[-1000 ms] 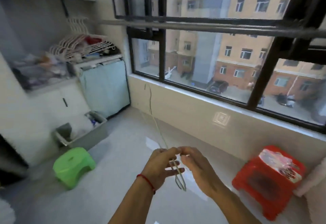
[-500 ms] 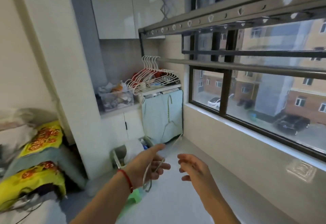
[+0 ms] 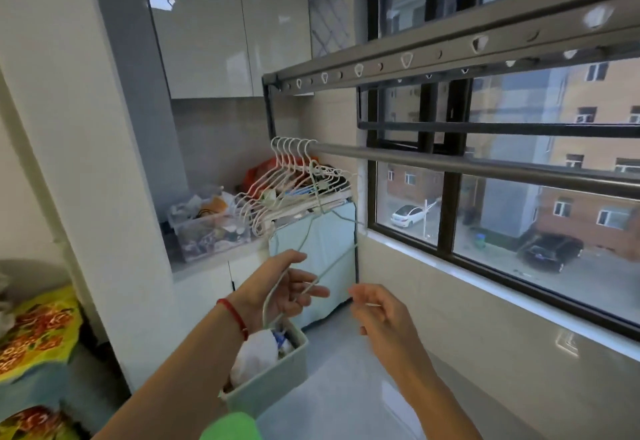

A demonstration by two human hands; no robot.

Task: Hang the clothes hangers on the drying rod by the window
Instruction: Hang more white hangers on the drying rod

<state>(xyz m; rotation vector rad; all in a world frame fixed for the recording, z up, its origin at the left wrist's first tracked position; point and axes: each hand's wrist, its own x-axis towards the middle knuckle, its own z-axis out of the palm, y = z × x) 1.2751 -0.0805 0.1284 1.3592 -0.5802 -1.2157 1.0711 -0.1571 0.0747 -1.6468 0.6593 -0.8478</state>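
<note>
Both forearms reach forward; left hand (image 3: pixel 280 287) curls its fingers closed, right hand (image 3: pixel 377 311) hangs loosely curled.

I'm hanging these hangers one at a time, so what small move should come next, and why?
Probably lift the pale green hanger toward the drying rod. The left hand holds it low, its hook not yet over the rod, where white hangers already hang at the far end. The right hand holds nothing visible.
</note>
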